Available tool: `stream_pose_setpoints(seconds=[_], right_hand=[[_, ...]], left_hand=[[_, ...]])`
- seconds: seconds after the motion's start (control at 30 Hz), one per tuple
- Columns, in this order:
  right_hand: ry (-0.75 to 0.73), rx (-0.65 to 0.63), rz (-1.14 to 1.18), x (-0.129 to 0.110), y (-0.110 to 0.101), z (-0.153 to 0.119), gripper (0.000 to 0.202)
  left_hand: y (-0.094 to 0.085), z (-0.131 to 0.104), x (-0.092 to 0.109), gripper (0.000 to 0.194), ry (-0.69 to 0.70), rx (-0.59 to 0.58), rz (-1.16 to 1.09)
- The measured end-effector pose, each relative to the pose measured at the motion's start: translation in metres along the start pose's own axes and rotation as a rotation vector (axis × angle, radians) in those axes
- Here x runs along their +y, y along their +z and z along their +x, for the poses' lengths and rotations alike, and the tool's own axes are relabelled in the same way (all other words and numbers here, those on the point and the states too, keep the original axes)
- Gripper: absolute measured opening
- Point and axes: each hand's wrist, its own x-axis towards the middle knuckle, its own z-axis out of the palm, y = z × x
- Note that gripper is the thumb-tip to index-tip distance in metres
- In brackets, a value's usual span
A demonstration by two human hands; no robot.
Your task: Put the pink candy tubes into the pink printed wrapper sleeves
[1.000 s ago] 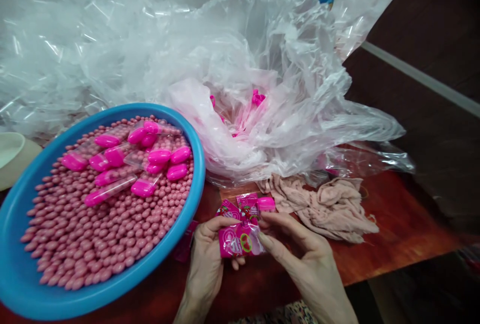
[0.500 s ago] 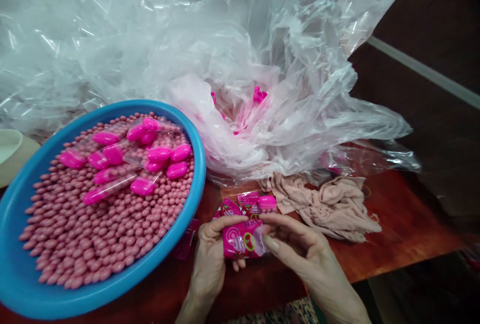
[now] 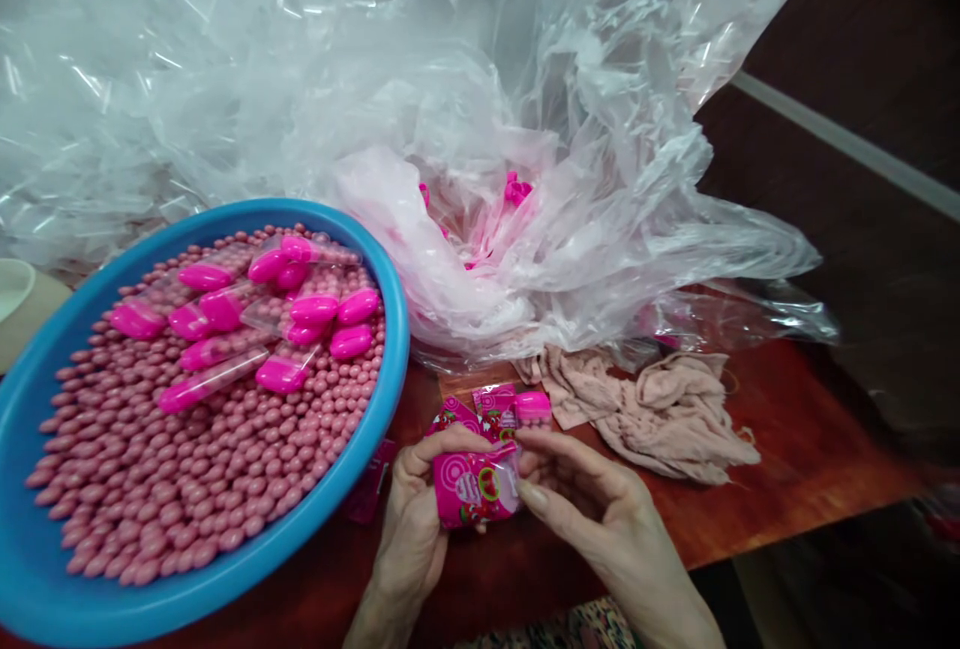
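Note:
My left hand (image 3: 412,499) holds a glossy pink printed wrapper (image 3: 474,489) by its left side, fingers partly hidden behind it. At the wrapper's right edge, the thumb and forefinger of my right hand (image 3: 585,499) pinch it. Whether anything sits inside the wrapper I cannot tell. Just beyond lie more pink printed wrappers (image 3: 493,401) and a pink-capped clear tube (image 3: 533,409) with pink balls in it. To the left stands a blue basin (image 3: 397,329) full of pink candy balls (image 3: 202,489), with several filled pink-capped tubes (image 3: 214,379) on top.
Crumpled clear plastic bags (image 3: 600,129) spread across the back, with pink caps (image 3: 516,191) in one. A beige cloth (image 3: 660,419) lies at right on the reddish-brown table (image 3: 795,469). A pale cup (image 3: 22,304) stands at far left.
The wrapper has shifted slightly left and down between my hands. Its clear right end, visible before, no longer shows the same way; the pink print now reaches my right fingers.

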Motion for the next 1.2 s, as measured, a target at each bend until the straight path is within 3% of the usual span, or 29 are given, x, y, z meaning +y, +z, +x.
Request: stream_pose_setpoints(seconds=[0.27,0.43,0.63,0.77,0.97,1.07,1.2], right_hand=[[-0.096,0.041,-0.162,0.002,-0.002,-0.001,0.015],[-0.269,0.060,-0.352,0.004,-0.002,0.002,0.022],[-0.475,-0.031,-0.421,0.005,-0.002,0.005,0.023],[-0.470,0.013,-0.436,0.000,-0.004,0.004,0.027],[-0.469,0.032,-0.421,-0.003,0.000,0.000,0.013],[-0.408,0.034,-0.366,0.000,0.005,-0.004,0.009],[-0.296,0.132,-0.315,0.006,0.011,-0.009,0.015]], left_hand=[[0.002,0.002,-0.003,0.014,-0.053,-0.013,0.000],[0.003,0.001,-0.004,0.012,-0.104,-0.028,0.015],[0.004,0.000,-0.004,0.010,-0.109,-0.065,0.038],[0.002,0.002,-0.004,0.010,-0.076,-0.028,0.041],[-0.001,0.004,-0.007,0.010,0.032,0.023,0.114],[-0.002,0.004,-0.007,0.013,0.143,0.009,0.177],[-0.003,0.003,-0.007,0.016,0.267,0.002,0.251]])
